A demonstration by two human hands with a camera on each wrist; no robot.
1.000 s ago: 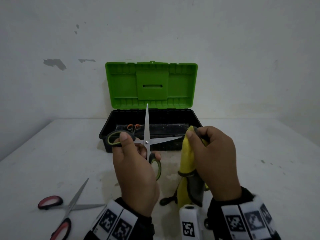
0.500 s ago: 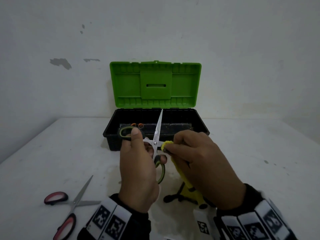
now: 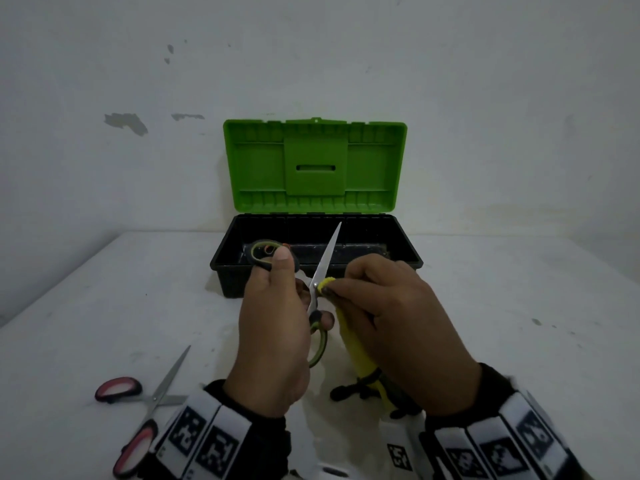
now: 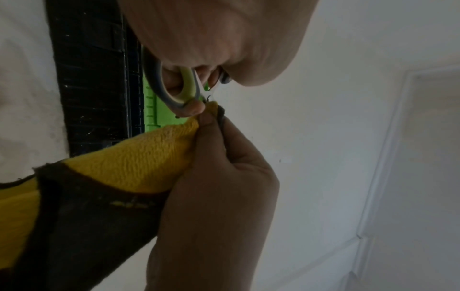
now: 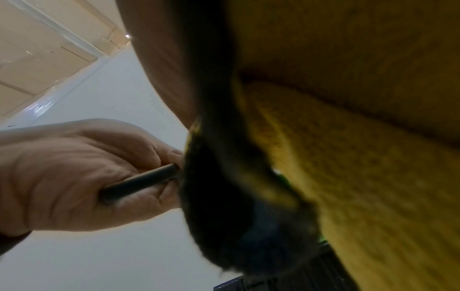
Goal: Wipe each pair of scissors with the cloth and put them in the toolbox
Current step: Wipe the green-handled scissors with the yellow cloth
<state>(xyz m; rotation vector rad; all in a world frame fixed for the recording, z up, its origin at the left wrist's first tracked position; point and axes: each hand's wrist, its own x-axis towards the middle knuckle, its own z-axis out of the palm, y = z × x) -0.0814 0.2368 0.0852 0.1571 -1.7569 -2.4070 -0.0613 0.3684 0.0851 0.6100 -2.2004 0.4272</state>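
My left hand (image 3: 277, 323) grips the green-and-grey scissors (image 3: 323, 261) by their handles, blades spread, one blade pointing up over the toolbox (image 3: 412, 258). My right hand (image 3: 388, 317) pinches the yellow cloth (image 3: 356, 344) round the other blade close to the pivot. The left wrist view shows the handle loop (image 4: 185, 86) on my finger and the yellow cloth (image 4: 139, 159) pinched by the right hand's fingers (image 4: 211, 128). In the right wrist view the cloth (image 5: 348, 177) fills the frame, with the left hand (image 5: 74, 173) holding a dark handle. Red-handled scissors (image 3: 145, 407) lie open on the table at lower left.
The black toolbox stands open against the wall, its green lid (image 3: 315, 168) upright. Orange-handled items (image 3: 268, 250) lie inside at its left end. The white table (image 3: 519, 323) stretches to both sides. A black cord (image 3: 349, 393) lies by the cloth's lower end.
The right hand slid the cloth from the blade tip in to the pivot. The scissors tilted, so the upper blade now leans right.
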